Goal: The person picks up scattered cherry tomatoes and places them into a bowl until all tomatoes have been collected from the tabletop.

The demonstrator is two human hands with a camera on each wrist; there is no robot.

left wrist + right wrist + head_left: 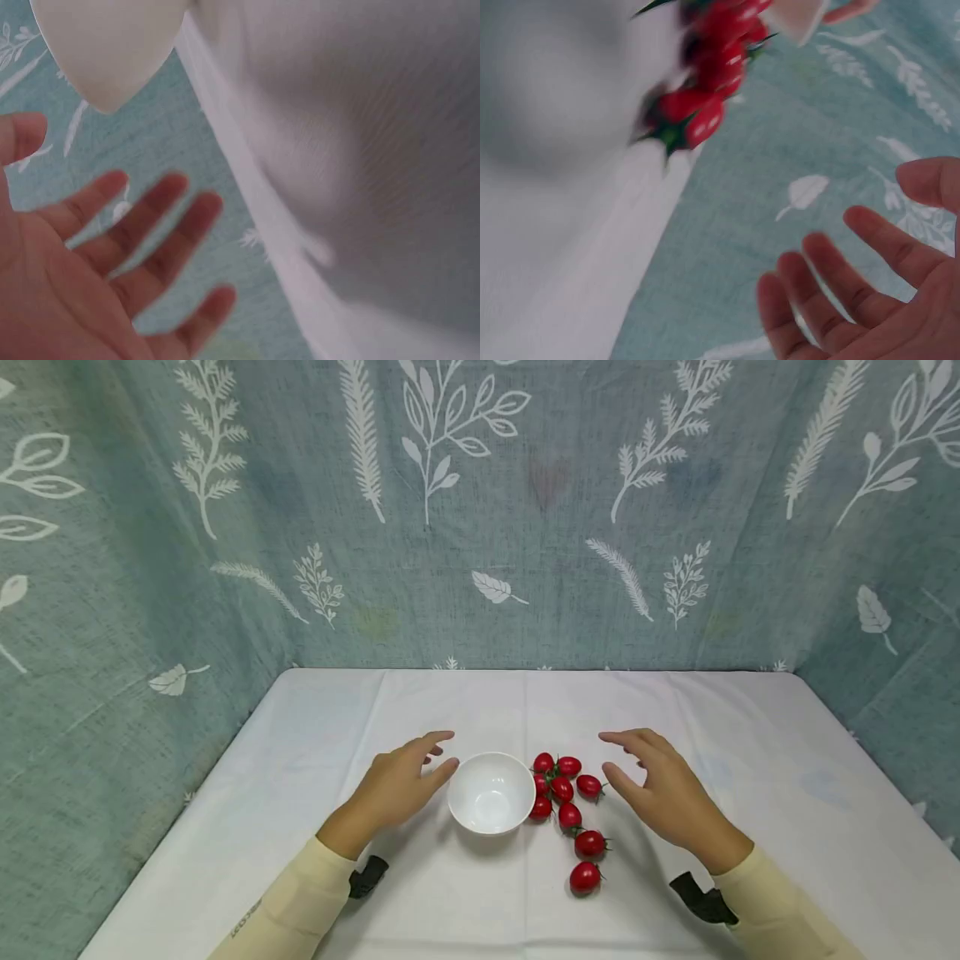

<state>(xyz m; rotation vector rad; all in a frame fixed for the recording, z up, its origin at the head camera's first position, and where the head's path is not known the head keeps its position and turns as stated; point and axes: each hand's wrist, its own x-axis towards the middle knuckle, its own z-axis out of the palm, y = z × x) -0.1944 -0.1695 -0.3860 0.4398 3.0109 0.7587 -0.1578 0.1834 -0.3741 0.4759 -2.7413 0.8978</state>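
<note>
A white bowl (491, 827) stands on the table, its inside bare in the head view. My left hand (401, 787) is beside the bowl's left rim, thumb tip close to it and fingers relaxed. The left wrist view shows that palm with spread fingers and the bowl (109, 52) above them. Several small red tomatoes (590, 844) with green stems lie just right of the bowl, a few trailing toward me. To their right my right hand (667, 789) hovers with fingers loosely extended, holding nothing; in the right wrist view the tomatoes (697, 112) are apart from its fingertips.
A white cloth covers the table (420, 910), with fold lines across it. Behind and along both sides hangs a grey-green curtain (555, 568) printed with white leaves. Dark straps (367, 877) sit at both wrists, over cream sleeves (300, 893).
</note>
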